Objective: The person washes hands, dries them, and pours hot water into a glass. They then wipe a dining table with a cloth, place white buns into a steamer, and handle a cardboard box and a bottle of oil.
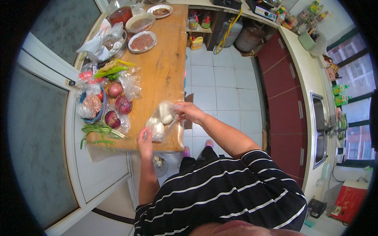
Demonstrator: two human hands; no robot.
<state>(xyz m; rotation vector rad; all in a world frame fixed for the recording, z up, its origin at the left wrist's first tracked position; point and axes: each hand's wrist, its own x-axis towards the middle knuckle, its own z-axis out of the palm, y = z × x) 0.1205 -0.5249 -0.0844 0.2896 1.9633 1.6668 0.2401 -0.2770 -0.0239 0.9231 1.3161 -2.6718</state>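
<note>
A clear plastic bag [169, 127] with several white, rounded pieces of food, perhaps steamed buns [166, 114], lies at the near right corner of the wooden table [165, 67]. My right hand [189, 112] pinches the bag's far right edge. At its near left side, my left hand [144, 140] has thumb and fingers on the plastic film. Left of the bag sit red onions [123, 105], one of them cut or peeled dark [112, 119]. Spring onions [103, 132] lie at the table's left front edge.
Behind the onions are green peppers [110, 71] and a blue-rimmed basket [102, 113] with bagged food. Farther back stand a plate of minced meat [142, 42], a bowl [140, 23] and a glass jar [119, 13]. Under the table's front edge is a bin [161, 166]. A sink [319, 129] lies right.
</note>
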